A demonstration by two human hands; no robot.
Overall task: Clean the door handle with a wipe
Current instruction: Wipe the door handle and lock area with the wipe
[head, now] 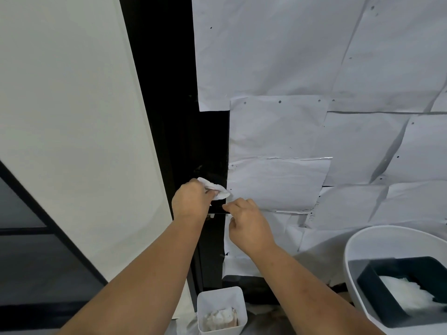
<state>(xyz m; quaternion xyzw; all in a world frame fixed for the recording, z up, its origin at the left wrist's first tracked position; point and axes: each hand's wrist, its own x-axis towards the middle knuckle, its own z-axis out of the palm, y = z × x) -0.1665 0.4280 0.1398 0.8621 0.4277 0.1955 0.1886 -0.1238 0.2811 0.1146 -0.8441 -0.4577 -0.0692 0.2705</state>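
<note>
Low at the bottom edge, a small white square plastic bin (221, 308), open-topped, holding crumpled used white wipes with something pale brown among them. At lower right, a big white round basin (348, 250); inside it a dark grey rectangular tray (367, 279), tilted, with a heap of white wipes (406, 292) lying in it.

Between the two forearms, against the black door edge (205, 141), a slim black door handle (217, 210), long axis lying about level and pointing right toward the door's covering of white paper sheets (278, 177); much of it hidden behind the hands and hard to tell from the dark door.

Left hand (191, 200) closed round a crumpled white wipe (219, 189), pressed just above the handle at the door edge, wipe bulging out to the right of the fingers. Right hand (246, 223) loosely curled, fingertips touching the handle's right end; a firm grip or a mere touch, cannot tell. Cream wall (72, 117) to the left of the door.
</note>
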